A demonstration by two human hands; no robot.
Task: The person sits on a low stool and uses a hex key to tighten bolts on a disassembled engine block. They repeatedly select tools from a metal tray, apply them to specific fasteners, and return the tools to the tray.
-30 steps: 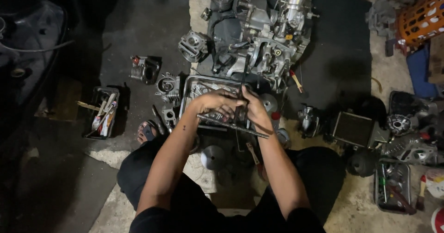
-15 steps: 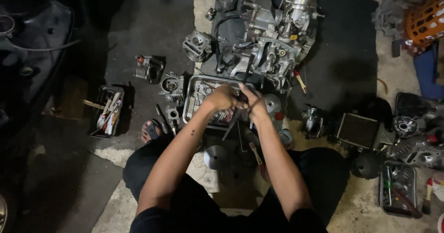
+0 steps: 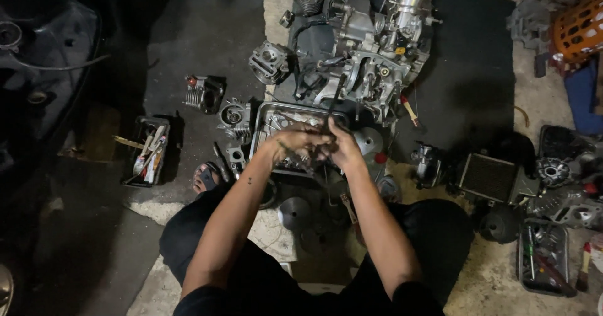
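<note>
Now both hands, left hand [image 3: 300, 141] and right hand [image 3: 342, 148], grip the thin rod [image 3: 331, 112], raised upright

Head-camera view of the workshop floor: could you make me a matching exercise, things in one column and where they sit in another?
Things:
1. large silver metal engine block
2. shallow grey metal parts tray
3. small black tool box with hand tools
4. orange slotted plastic basket

Places:
A. top right corner
B. far left of the hands, on dark floor
C. directly under the hands
D. top centre, beyond the hands

Pairs: 1-D, 2-C, 3-B, 4-A
</note>
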